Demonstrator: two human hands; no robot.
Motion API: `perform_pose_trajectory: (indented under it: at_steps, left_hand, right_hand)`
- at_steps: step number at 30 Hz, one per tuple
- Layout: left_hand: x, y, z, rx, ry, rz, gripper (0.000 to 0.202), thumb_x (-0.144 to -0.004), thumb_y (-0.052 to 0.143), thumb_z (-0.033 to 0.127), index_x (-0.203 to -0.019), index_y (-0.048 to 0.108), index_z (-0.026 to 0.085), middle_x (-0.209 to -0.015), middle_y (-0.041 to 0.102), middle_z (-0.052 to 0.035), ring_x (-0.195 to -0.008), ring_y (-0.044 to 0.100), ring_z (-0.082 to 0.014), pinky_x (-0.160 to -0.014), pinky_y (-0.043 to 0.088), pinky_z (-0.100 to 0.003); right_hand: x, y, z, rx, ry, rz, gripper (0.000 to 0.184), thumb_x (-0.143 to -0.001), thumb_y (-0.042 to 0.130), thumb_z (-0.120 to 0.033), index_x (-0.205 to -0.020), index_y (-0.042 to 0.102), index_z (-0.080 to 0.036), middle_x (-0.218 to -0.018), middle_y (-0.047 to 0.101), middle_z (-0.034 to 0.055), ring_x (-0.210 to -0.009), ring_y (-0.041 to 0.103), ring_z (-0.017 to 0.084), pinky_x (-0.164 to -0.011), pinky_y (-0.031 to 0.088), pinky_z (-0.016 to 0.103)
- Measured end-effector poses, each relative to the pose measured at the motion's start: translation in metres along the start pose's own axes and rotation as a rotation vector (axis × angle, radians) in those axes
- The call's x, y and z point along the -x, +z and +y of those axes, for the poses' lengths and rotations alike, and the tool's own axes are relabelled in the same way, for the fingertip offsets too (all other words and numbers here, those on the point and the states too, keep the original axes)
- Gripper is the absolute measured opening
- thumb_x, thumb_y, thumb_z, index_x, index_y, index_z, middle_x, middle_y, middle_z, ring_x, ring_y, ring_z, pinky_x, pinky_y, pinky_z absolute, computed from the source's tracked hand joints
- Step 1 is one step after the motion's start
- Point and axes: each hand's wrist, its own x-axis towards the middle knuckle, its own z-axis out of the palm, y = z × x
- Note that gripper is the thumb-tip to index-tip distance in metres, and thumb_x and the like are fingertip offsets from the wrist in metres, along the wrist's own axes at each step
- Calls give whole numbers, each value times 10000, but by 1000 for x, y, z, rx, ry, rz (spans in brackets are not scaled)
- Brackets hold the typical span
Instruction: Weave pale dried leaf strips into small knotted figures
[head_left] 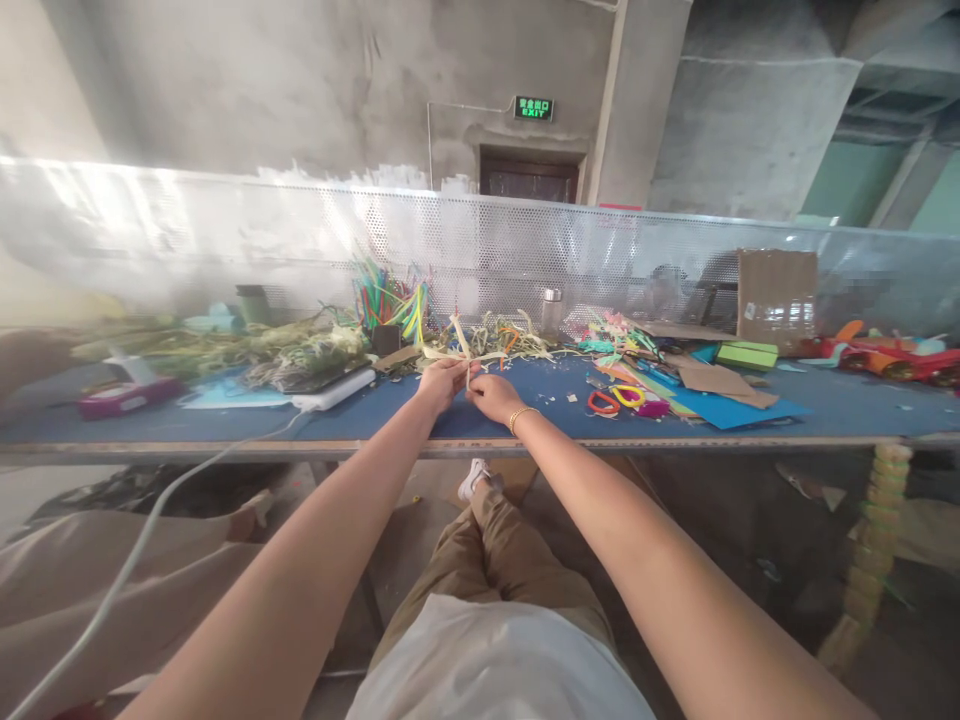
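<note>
My left hand [442, 384] is closed over the near side of a cross-shaped piece of pale, flat strips [462, 338], above the blue tabletop. Close beside it, my right hand [493, 396], with a gold bracelet at the wrist, pinches the end of one strip pointing toward me. Other strip ends stick out upward and to both sides. The spot where they cross is partly hidden by my fingers, and the exact material cannot be made out. Behind my hands lies a tangle of similar pale strands [525, 335].
Scissors [616, 400] and coloured sheets [739, 405] lie to the right. A white power strip [335, 391] with a cord and a heap of dried plant fibre [300, 350] are at left. Colourful pipe cleaners [386, 300] stand behind, near a glass bottle [552, 310]. A perforated metal screen [480, 235] runs along the back.
</note>
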Motion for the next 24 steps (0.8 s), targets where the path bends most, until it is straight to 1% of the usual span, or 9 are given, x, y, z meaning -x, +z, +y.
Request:
perform_pose_trajectory:
  at_steps: [3, 6, 9, 12, 14, 16, 19, 21, 24]
  left_hand:
    - [0, -1, -1, -6, -1, 6, 90, -706, 704, 65, -738, 637, 116, -731, 698, -72, -702, 666, -128, -679, 529, -228]
    - [0, -3, 0, -39, 0, -32, 73, -716, 696, 89, -746, 636, 117, -710, 686, -63, -652, 644, -118, -644, 518, -222]
    - [-1, -5, 2, -48, 11, -121, 87, -738, 693, 181, -768, 639, 120, -686, 664, -42, -572, 603, -108, -576, 501, -225]
    - [-1, -8, 4, -28, 26, -154, 126, -747, 681, 235, -780, 643, 119, -678, 659, -37, -583, 612, -121, -596, 507, -246]
    - [-1, -8, 3, -59, 23, -143, 132, -735, 686, 229, -782, 652, 111, -701, 678, -60, -665, 648, -148, -675, 521, -271]
    - [1, -7, 2, -98, 7, -158, 133, -720, 692, 210, -796, 667, 104, -744, 699, -87, -751, 671, -172, -759, 522, -298]
    - [2, -6, -1, -142, -9, -213, 158, -689, 711, 183, -826, 691, 106, -802, 718, -106, -821, 681, -194, -823, 519, -328]
    - [2, -6, -2, -175, -1, -230, 194, -661, 741, 190, -834, 703, 113, -817, 724, -106, -833, 682, -203, -830, 523, -338]
    - [0, -8, -3, -215, 8, -199, 235, -633, 773, 226, -835, 708, 126, -799, 725, -95, -823, 681, -204, -811, 531, -338]
  right_hand:
    - [0, 0, -1, -6, -23, -16, 193, -823, 556, -252, -665, 643, -185, -798, 680, 35, -758, 555, 136, -626, 293, 240]
    - [2, 0, -3, -41, -12, -32, 194, -826, 553, -255, -666, 639, -185, -755, 667, 23, -717, 539, 128, -610, 283, 240]
    - [5, -3, -4, -86, 65, 9, 288, -870, 515, -361, -676, 634, -185, -709, 639, 12, -663, 516, 122, -590, 281, 241]
    - [8, -9, -3, -74, 146, 222, 374, -923, 420, -430, -752, 641, -182, -794, 636, 35, -760, 534, 141, -681, 332, 241]
    - [11, -13, -2, -16, 199, 390, 323, -936, 407, -392, -891, 644, -177, -931, 629, 69, -916, 528, 175, -808, 341, 262]
    - [12, -15, 1, 47, 266, 480, 282, -928, 433, -351, -1054, 614, -177, -1076, 596, 104, -1057, 476, 220, -901, 313, 311]
    - [12, -12, 4, 77, 300, 484, 301, -917, 466, -321, -1171, 577, -206, -1196, 566, 111, -1146, 418, 259, -949, 269, 371]
    - [11, -10, 7, 60, 280, 452, 277, -924, 462, -311, -1150, 596, -224, -1177, 597, 94, -1131, 434, 252, -958, 247, 382]
    - [9, -7, 8, 39, 284, 379, 256, -945, 432, -323, -1096, 623, -247, -1092, 646, 68, -1066, 479, 232, -944, 237, 386]
